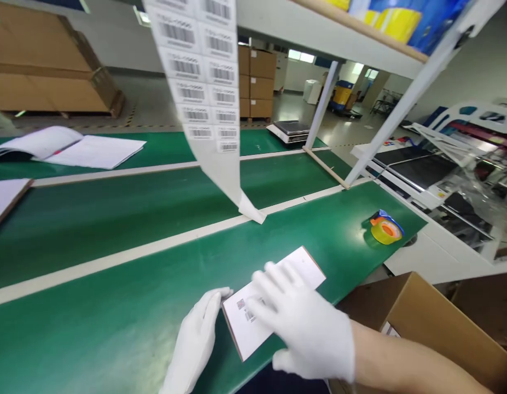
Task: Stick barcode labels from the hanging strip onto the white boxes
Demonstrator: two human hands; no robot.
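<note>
A flat white box [253, 334] with brown edges lies slantwise on the green bench near its front edge. Printed on its top are a QR code and a barcode, partly covered by fingers. My right hand [298, 317], in a white glove, lies across the top of the box with its fingers spread, slightly blurred. Against the box's left end rest the stretched fingertips of my left hand [198, 334], gloved too; its thumb lies close along the fingers. Above the bench hangs a long strip of barcode labels [212, 98], its lower end curling near the pale dividing strip.
Rolls of tape [385, 231] stand at the bench's right end. An open cardboard box [442, 323] is at the lower right. Open papers [97, 151] lie at the back left. A shelf post [384, 115] rises at right; a scale-like device [292, 130] sits behind.
</note>
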